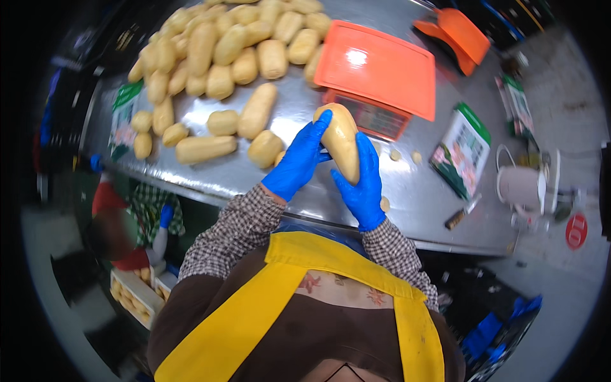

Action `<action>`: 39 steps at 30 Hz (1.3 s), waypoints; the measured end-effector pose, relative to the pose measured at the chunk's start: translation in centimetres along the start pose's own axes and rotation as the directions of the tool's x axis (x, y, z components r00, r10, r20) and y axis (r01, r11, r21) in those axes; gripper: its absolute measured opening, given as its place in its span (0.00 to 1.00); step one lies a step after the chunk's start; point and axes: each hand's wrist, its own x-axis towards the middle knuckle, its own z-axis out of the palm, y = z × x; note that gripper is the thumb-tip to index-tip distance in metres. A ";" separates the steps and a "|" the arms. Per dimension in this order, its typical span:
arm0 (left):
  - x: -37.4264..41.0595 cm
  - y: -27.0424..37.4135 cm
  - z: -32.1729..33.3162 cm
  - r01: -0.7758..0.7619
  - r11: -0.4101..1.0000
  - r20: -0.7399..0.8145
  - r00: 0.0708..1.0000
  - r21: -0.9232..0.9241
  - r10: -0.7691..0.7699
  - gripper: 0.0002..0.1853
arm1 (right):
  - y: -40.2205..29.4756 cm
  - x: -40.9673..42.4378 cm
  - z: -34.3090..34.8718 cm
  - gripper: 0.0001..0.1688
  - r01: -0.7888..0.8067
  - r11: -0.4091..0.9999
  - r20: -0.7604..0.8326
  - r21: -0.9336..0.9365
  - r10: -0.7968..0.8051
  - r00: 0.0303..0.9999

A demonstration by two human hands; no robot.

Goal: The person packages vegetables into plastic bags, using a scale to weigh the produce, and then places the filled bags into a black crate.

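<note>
A peeled, pale yellow root segment, probably lotus root (pixel 340 138), is held above the near part of a steel table (pixel 315 196). My left hand (pixel 303 155), in a blue glove, grips its left side. My right hand (pixel 360 181), gloved alike, holds the lower right side. Just beyond the hands stands an orange-topped weighing scale (pixel 377 67) with nothing on its plate. Several similar peeled pieces (pixel 257 111) lie to the left, and a large heap of them (pixel 203 47) covers the far left of the table.
Printed bags (pixel 463 150) lie at the right, another (pixel 125 119) at the left edge. A knife with a wooden handle (pixel 458 217) rests near the right corner. Small cut ends (pixel 395 154) lie by the scale. An orange scoop (pixel 460 38) is at the far right. A co-worker (pixel 138 224) is at lower left.
</note>
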 end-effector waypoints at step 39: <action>20.3 -20.9 24.1 -0.869 -0.104 0.855 0.494 0.483 -0.158 0.09 | 12.3 -8.0 -24.6 0.34 -0.111 0.353 -0.269 0.929 0.850 0.453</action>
